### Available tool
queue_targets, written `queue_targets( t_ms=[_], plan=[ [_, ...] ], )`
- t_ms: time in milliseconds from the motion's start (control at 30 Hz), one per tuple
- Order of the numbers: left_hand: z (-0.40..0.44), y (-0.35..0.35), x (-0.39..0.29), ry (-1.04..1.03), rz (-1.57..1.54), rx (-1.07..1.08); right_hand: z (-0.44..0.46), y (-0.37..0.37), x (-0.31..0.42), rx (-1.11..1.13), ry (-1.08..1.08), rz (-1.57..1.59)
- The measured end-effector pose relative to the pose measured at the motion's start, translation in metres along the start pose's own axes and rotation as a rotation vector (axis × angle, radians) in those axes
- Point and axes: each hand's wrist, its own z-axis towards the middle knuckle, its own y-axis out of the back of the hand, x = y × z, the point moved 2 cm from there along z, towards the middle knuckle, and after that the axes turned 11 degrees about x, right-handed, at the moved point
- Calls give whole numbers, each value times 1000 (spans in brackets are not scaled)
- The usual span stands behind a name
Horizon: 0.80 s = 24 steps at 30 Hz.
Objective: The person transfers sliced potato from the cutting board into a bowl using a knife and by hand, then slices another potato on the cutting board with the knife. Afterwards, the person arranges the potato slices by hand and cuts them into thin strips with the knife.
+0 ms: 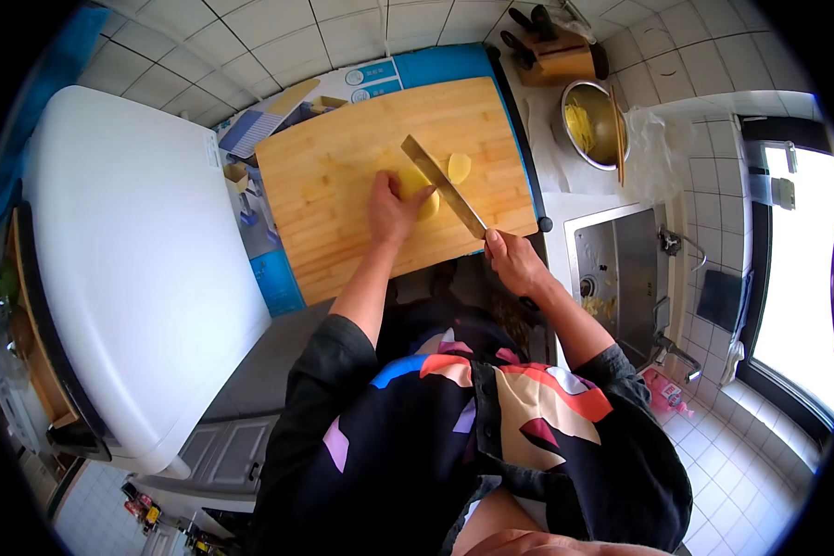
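My left hand (397,209) is closed around a peeled yellow potato (427,206) on the wooden cutting board (324,185), its fingers partly covering the potato. In my right hand (515,261) is the handle of a kitchen knife (447,188). The wide blade slants up and to the left, along the potato's right side; whether it touches the potato I cannot tell. A cut potato slice (459,168) lies on the board just right of the blade.
Right of the board, a metal bowl (608,120) holds yellow strips, with chopsticks (617,139) across its rim. A knife block (556,57) stands behind it. The sink (628,269) with peelings is at the right. A large white appliance (139,269) borders the left side.
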Motion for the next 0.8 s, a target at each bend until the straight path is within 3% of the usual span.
queue_targets(
  t_ms=[400, 700, 800],
  plan=[
    [3, -1, 6, -90, -31, 0, 39, -15, -6, 13, 51, -35],
    [2, -7, 13, -41, -6, -9, 8, 2, 4, 62, -3, 88],
    [7, -7, 16, -110, -201, 2, 9, 4, 7, 68, 29, 68]
  ],
)
